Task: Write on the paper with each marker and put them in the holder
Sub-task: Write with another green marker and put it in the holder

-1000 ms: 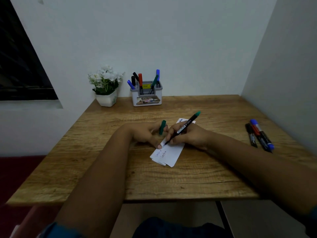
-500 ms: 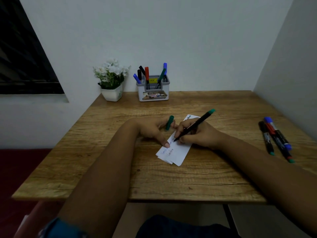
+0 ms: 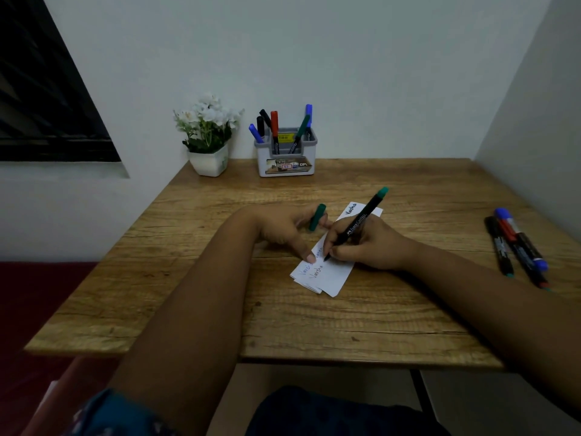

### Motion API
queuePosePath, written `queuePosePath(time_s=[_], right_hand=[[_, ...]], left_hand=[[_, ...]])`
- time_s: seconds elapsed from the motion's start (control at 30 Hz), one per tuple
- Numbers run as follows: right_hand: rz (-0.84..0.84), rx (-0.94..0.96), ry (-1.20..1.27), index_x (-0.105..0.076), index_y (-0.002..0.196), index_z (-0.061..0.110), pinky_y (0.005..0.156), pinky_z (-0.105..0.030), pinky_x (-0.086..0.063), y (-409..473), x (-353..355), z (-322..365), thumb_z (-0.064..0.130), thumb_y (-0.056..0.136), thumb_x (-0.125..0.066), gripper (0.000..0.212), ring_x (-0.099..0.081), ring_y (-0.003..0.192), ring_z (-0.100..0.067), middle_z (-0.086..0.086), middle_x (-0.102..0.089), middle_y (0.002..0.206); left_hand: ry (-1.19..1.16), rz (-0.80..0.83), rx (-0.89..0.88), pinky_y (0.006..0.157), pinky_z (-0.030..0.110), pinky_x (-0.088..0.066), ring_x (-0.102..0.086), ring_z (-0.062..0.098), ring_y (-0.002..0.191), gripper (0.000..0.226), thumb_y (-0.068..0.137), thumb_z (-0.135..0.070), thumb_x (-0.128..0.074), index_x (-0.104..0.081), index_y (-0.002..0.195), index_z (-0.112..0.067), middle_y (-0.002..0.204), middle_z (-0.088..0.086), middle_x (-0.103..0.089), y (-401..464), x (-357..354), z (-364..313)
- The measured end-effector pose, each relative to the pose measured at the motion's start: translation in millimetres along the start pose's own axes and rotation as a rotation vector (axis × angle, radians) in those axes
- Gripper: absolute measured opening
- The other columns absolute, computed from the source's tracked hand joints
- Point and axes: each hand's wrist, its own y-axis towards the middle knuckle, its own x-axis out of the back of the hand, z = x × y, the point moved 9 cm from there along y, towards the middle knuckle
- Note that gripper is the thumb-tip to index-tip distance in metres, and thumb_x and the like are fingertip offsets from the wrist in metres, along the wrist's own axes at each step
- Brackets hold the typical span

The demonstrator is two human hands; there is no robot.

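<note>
A white strip of paper point(image 3: 330, 275) with handwritten words lies at the middle of the wooden table point(image 3: 361, 325). My right hand point(image 3: 367, 243) grips a black marker with a green end point(image 3: 361, 218), its tip on the paper. My left hand point(image 3: 283, 228) pinches the green cap point(image 3: 317, 217) while one finger presses down the paper's left edge. A grey-and-white holder point(image 3: 287, 157) at the back of the table contains several markers. Three more markers point(image 3: 515, 243) lie on the table at the right.
A white pot of white flowers point(image 3: 209, 136) stands left of the holder against the back wall. A wall runs along the table's right side. A dark window is at the upper left. The table's front edge is close to my body.
The marker tip has moved slightly along the paper while writing. My head view has shifted, so the table appears a little lower and more to the right. The left hand keeps holding the cap.
</note>
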Motion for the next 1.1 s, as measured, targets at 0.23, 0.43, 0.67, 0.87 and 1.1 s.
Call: queuePosePath(time_s=[0.23,0.43,0.67,0.87,1.1], right_hand=[[-0.013,0.006,0.042,-0.075,0.086,0.012,0.097,-0.046,-0.049,-0.5,2.1,-1.9,0.003,0.084,-0.07,0.011,-0.067,0.102,-0.029,-0.013,-0.074,0.092],[-0.029,0.005,0.001,-0.074,0.077,0.019,0.089,-0.052,-0.05,0.4,5.3,0.1,0.012,0.077,-0.069,0.009,-0.066,0.09,-0.027,-0.01,-0.072,0.084],[-0.035,-0.023,0.036,-0.075,0.084,0.018,0.088,-0.052,-0.051,0.5,3.7,-2.7,0.008,0.085,-0.07,0.011,-0.066,0.092,-0.035,-0.019,-0.071,0.09],[-0.06,-0.029,0.045,-0.074,0.075,0.02,0.093,-0.057,-0.047,-0.3,10.0,-4.6,0.003,0.083,-0.068,0.019,-0.06,0.11,-0.04,-0.022,-0.07,0.089],[-0.029,-0.031,0.024,-0.074,0.082,0.009,0.096,-0.046,-0.048,-0.6,5.6,-5.8,0.001,0.083,-0.068,0.01,-0.06,0.116,-0.032,-0.011,-0.074,0.094]], left_hand=[[0.021,-0.006,0.013,0.117,0.042,-0.026,-0.035,0.012,0.137,0.069,0.064,-0.029,-0.084,-0.041,0.118,-0.039,0.14,-0.01,-0.044,-1.3,1.3,0.9],[0.024,0.0,0.013,0.117,0.042,-0.026,-0.035,0.012,0.136,0.072,0.066,-0.026,-0.083,-0.042,0.125,-0.032,0.14,-0.009,-0.044,-1.7,0.9,0.6],[-0.002,-0.004,0.0,0.116,0.044,-0.029,-0.039,0.015,0.135,0.063,0.063,-0.027,-0.085,-0.045,0.112,-0.038,0.137,-0.004,-0.049,-1.0,0.5,0.5],[0.037,-0.007,0.006,0.116,0.044,-0.029,-0.038,0.013,0.135,0.067,0.064,-0.029,-0.084,-0.044,0.117,-0.04,0.138,-0.008,-0.047,-0.9,1.8,0.5],[0.019,-0.001,0.003,0.116,0.043,-0.028,-0.036,0.014,0.137,0.07,0.064,-0.027,-0.084,-0.043,0.12,-0.035,0.14,-0.005,-0.045,-0.1,0.6,0.6]])
